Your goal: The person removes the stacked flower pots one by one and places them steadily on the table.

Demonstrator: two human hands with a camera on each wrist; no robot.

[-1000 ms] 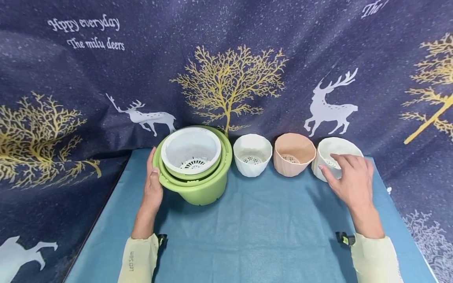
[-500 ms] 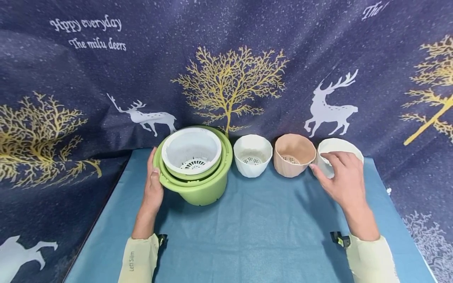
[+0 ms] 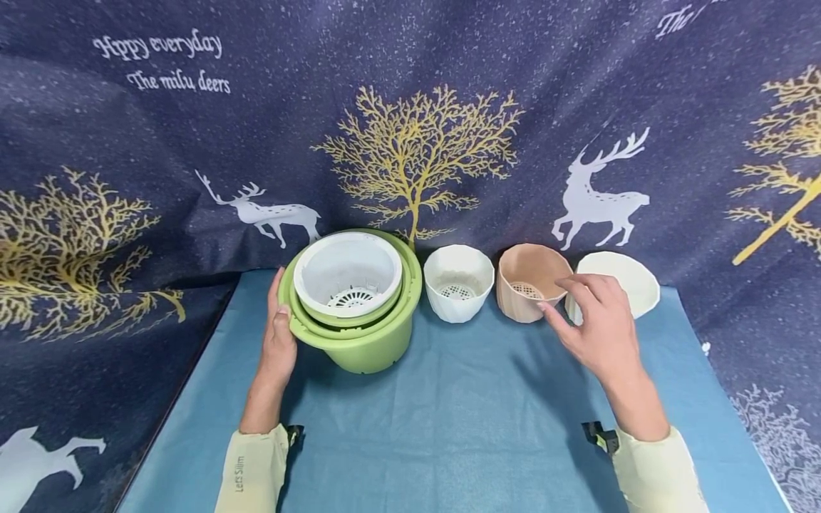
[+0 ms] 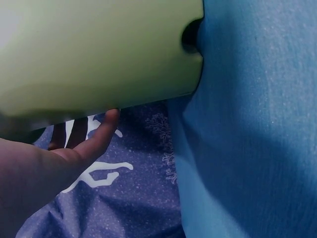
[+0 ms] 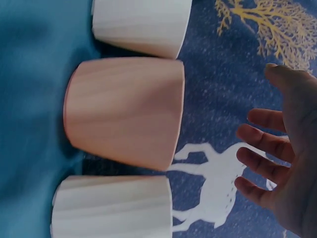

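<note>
In the head view, my left hand [image 3: 278, 335] rests against the left side of a green plant pot [image 3: 372, 349], fingers straight and thumb near its rim. Nested inside it are a smaller green pot and, innermost, a white slotted pot [image 3: 346, 267]. The left wrist view shows my fingertip [image 4: 113, 115] touching the green wall; the other fingers are partly hidden. My right hand [image 3: 599, 324] hovers with relaxed fingers, holding nothing, near the rims of a pinkish-tan pot [image 3: 518, 303] and a white pot [image 3: 631, 281] on the right. In the right wrist view, the hand is apart from the pots.
Another small white pot [image 3: 457, 306] stands between the green pot and the pinkish-tan one. All the pots line the back of a table with a blue cloth [image 3: 449, 420]. Behind them hangs a dark blue printed backdrop [image 3: 276, 128] with deer and trees.
My right hand has moved left, from over the rightmost white pot towards the pinkish-tan pot. The left hand and the pots have stayed in place.
</note>
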